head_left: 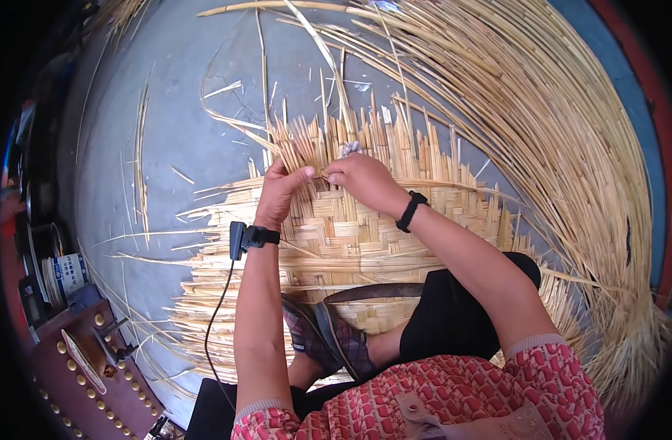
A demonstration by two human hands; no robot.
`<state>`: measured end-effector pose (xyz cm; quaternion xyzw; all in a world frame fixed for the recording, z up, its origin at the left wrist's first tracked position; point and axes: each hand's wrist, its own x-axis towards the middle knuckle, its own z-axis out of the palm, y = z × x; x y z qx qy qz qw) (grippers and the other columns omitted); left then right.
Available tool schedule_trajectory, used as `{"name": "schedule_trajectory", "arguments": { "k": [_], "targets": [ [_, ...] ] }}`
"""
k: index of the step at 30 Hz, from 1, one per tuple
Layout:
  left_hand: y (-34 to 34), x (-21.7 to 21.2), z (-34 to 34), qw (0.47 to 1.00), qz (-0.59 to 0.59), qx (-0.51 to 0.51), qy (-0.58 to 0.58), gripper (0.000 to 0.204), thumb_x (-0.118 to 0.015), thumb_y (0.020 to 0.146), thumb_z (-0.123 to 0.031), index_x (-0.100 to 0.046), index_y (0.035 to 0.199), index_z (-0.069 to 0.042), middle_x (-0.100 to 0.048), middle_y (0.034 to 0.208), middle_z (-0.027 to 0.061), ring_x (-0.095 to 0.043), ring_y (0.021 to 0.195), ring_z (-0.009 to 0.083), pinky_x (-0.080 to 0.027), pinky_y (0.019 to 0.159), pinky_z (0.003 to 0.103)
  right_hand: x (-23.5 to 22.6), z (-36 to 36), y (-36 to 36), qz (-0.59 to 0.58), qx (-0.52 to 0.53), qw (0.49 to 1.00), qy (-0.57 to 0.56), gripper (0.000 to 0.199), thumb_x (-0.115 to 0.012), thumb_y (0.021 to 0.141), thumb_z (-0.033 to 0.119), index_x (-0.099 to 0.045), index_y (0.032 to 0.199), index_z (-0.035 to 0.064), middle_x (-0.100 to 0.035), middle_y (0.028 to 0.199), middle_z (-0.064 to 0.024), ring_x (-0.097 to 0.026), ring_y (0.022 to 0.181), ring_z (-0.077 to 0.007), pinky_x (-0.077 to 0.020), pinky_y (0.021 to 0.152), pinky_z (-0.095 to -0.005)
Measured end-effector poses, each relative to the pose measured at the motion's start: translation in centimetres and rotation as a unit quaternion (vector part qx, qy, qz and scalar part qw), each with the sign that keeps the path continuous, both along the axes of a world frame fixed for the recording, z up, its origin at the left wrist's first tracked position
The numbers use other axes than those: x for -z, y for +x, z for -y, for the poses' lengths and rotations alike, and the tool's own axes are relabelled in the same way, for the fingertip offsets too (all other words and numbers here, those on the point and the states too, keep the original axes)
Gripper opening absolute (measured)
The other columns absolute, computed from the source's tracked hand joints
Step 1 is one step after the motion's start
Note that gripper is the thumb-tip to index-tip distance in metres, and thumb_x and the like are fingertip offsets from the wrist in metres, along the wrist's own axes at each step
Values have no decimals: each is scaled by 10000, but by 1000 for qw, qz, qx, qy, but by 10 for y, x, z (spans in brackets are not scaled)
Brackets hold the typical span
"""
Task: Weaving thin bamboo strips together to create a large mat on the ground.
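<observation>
A partly woven reed mat (pixel 343 227) lies under me, its split reeds crossing in a block pattern and sticking out loose along the far and left edges. At its far edge my left hand (pixel 281 187) is closed round a bunch of upright reed strips (pixel 298 143), thumb pointing right. My right hand (pixel 365 180) meets it from the right, fingers pinched at the base of the same strips. Something small and pale (pixel 352 148) shows at the right hand's fingers; its kind cannot be made out. The fingertips are partly hidden.
A large sheaf of long reeds (pixel 526 95) curves along the right. Loose strips (pixel 140 154) lie on the grey floor (pixel 175 103). At lower left stands a dark red studded panel (pixel 94 367). A cable (pixel 217 323) runs from my left wrist device. My shoes (pixel 336 341) rest on the mat.
</observation>
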<state>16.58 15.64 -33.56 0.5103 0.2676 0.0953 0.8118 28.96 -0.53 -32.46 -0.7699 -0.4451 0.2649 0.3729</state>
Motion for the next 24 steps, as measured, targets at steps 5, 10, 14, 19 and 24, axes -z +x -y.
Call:
{"name": "schedule_trajectory", "arguments": {
  "k": [5, 10, 14, 19, 24],
  "targets": [
    [-11, 0, 15, 924, 46, -374, 62, 332, -621, 908, 30, -629, 1237, -9, -682, 1070, 74, -647, 869, 168, -526, 797, 272, -11, -5, -13, 32, 10, 994, -108, 156, -630, 878, 201, -695, 989, 112, -679, 915, -111, -640, 848, -329, -504, 748, -422],
    [-37, -23, 35, 862, -124, -294, 394, 157, -675, 879, -12, -734, 1024, -14, -715, 907, 70, -634, 792, 135, -512, 747, 275, -9, 6, -9, -42, 90, 995, -24, 200, -611, 885, 153, -645, 1070, 82, -665, 929, -137, -636, 888, -339, -503, 775, -422],
    [-80, -29, 6, 893, -36, -431, 125, 230, -594, 875, 16, -664, 1094, 6, -663, 1048, 74, -611, 868, 136, -517, 738, 281, -40, -18, -32, 10, 53, 998, 29, 289, -583, 910, 122, -572, 1188, 42, -655, 979, -209, -631, 936, -366, -498, 806, -432],
    [-97, -26, -13, 895, 74, -416, -143, 237, -584, 881, 12, -584, 1117, 29, -629, 1067, 112, -638, 941, 194, -559, 729, 274, -22, -61, -66, 23, -78, 997, 17, 290, -630, 907, 224, -612, 1162, 86, -623, 871, -180, -607, 827, -367, -480, 769, -445],
    [-63, -33, -52, 971, -204, -92, 91, 328, -700, 862, -87, -583, 1150, 19, -649, 1022, 94, -663, 867, 156, -530, 658, 245, -24, -56, -55, -60, -104, 991, 61, 147, -671, 862, 240, -706, 904, 104, -613, 846, -150, -594, 815, -328, -469, 716, -436]
  ]
}}
